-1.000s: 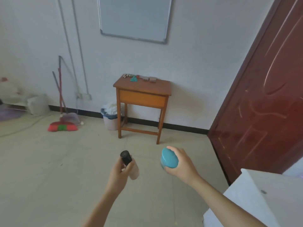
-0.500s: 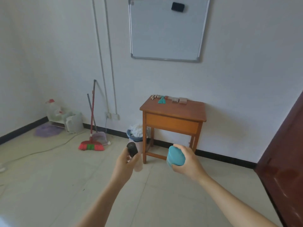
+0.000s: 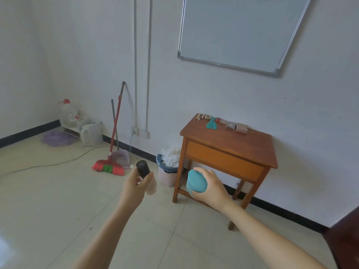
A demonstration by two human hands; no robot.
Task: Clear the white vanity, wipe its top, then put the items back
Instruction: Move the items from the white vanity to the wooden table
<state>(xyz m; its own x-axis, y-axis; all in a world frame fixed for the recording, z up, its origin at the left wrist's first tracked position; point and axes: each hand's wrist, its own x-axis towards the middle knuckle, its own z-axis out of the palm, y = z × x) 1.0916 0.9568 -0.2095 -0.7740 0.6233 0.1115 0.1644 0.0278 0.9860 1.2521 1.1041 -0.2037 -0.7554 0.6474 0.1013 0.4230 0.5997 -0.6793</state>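
Left of centre, the left hand (image 3: 136,189) grips a black-capped bottle (image 3: 143,169). Just right, the right hand (image 3: 210,188) clasps a teal round container (image 3: 196,181) before the wooden table (image 3: 252,144) at centre right, which bears small items.

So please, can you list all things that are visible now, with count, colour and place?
wooden table: 1, brown, against the wall
small items: several, teal, pink and tan, along the table's back edge
bin: 1, pale, left of the table
broom: 1, red, leaning on the wall
whiteboard: 1, white, on the wall
bottle: 1, black cap, in left hand
round container: 1, teal, in right hand
left hand: 1
right hand: 1
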